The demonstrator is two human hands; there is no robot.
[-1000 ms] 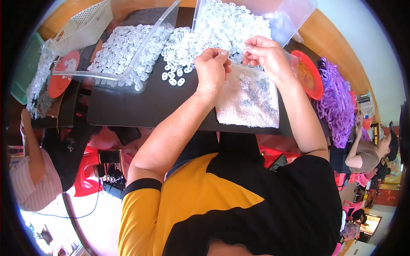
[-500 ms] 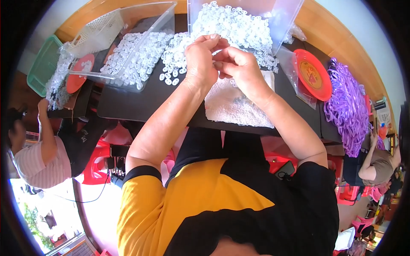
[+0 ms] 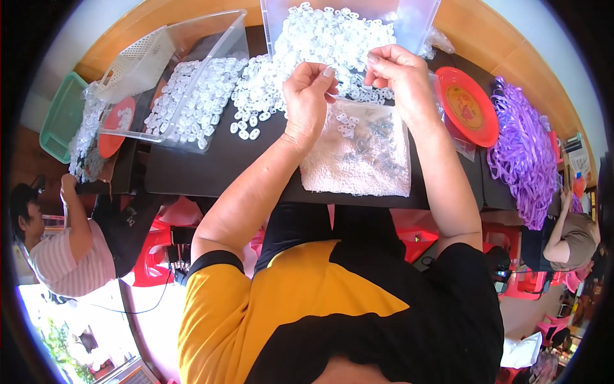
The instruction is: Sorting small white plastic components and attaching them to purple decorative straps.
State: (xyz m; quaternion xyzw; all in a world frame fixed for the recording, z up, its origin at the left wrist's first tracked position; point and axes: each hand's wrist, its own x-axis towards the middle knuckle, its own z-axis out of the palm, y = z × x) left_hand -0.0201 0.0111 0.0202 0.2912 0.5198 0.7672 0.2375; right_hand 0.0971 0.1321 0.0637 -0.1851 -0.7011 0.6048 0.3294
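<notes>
My left hand (image 3: 308, 96) is raised over the left edge of a pale pink towel (image 3: 358, 182), its thumb and fingers pinched together. Apart from it, above the towel's far right corner, is my right hand (image 3: 404, 75), with thumb and fingertips also closed together. Whatever either hand pinches is too small to make out. On the towel lie a few white pieces with holes (image 3: 347, 123) and several thin grey bits (image 3: 380, 144). Behind my hands, small white oval two-holed plastic pieces (image 3: 313, 35) fill a clear bin and spill onto the dark table (image 3: 256, 168).
To the left, a tilted clear tray (image 3: 214, 54) holds more white pieces, near a green basket (image 3: 61, 128). At right are a red round plate (image 3: 467, 105) and a heap of purple straps (image 3: 521, 153). Other people sit at both sides.
My hands were together above the towel and have drawn apart, the right one moving rightward and slightly up. The white pieces and thin grey bits on the towel now show.
</notes>
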